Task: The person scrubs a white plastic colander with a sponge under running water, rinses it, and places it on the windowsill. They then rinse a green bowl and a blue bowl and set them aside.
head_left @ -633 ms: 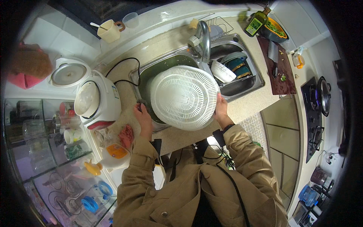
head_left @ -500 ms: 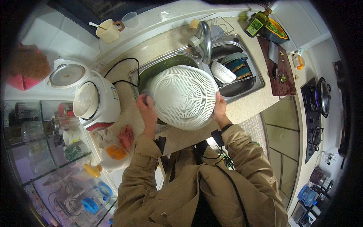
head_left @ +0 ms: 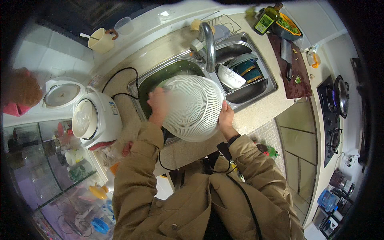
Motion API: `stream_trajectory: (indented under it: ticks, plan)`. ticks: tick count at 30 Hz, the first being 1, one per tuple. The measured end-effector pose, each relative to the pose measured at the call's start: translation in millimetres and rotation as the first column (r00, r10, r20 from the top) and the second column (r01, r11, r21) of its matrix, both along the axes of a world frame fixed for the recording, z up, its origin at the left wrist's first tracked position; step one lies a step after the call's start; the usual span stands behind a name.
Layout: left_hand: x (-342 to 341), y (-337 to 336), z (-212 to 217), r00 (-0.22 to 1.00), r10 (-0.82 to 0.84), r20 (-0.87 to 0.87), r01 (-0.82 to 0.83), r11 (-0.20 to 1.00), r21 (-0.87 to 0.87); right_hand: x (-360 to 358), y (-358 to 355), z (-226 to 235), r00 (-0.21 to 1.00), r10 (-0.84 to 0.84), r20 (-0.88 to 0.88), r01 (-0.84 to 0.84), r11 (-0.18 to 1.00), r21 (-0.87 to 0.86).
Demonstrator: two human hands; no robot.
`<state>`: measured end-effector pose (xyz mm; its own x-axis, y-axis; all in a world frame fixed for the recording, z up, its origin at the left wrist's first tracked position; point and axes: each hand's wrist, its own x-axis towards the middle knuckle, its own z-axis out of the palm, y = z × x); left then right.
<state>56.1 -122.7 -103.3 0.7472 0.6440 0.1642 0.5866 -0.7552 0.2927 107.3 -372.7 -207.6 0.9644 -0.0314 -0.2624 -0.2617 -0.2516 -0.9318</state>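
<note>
Both hands clamped on white colander (head_left: 194, 108) rim, left hand (head_left: 160, 105) and right hand (head_left: 225, 119) opposite, held tilted over left sink basin (head_left: 150, 86); best kept over basin, clear of faucet (head_left: 207, 42).

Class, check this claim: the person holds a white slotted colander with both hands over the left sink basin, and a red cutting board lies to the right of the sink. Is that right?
Not quite. The head view shows the cutting board is dark brown, not red. The rest holds: the left hand and right hand grip the white slotted colander over the left sink basin, and the board lies right of the sink.
</note>
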Motion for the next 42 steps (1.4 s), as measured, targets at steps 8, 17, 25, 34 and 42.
stream_trajectory:
  ticks: [8, 17, 25, 34, 42]
  plan:
    - [-24.6, -65.7, 10.6, 0.729, -0.558, 0.396, 0.674, 0.688, -0.270, 8.3, 22.3, 74.1, 0.991, 0.098, 0.095, -0.072, 0.967, -0.246]
    - [25.5, -31.0, 58.2, 0.780, -0.464, 0.420, 0.539, 0.839, -0.074, 15.1, 43.5, 93.9, 0.936, 0.197, 0.290, -0.090, 0.934, -0.345]
    - [31.8, -23.1, 92.0, 0.819, -0.566, -0.096, 0.570, 0.821, 0.018, 14.1, 47.6, 102.3, 0.917, 0.215, 0.336, -0.106, 0.944, -0.313]
    - [18.4, -46.2, 96.5, 0.563, -0.825, 0.051, 0.825, 0.565, 0.017, 9.1, 43.3, 111.1, 0.903, 0.259, 0.343, -0.148, 0.937, -0.318]
    - [19.3, -37.2, 97.5, 0.678, -0.734, 0.049, 0.735, 0.678, 0.001, 7.6, 48.7, 124.5, 0.890, 0.292, 0.350, -0.176, 0.928, -0.327]
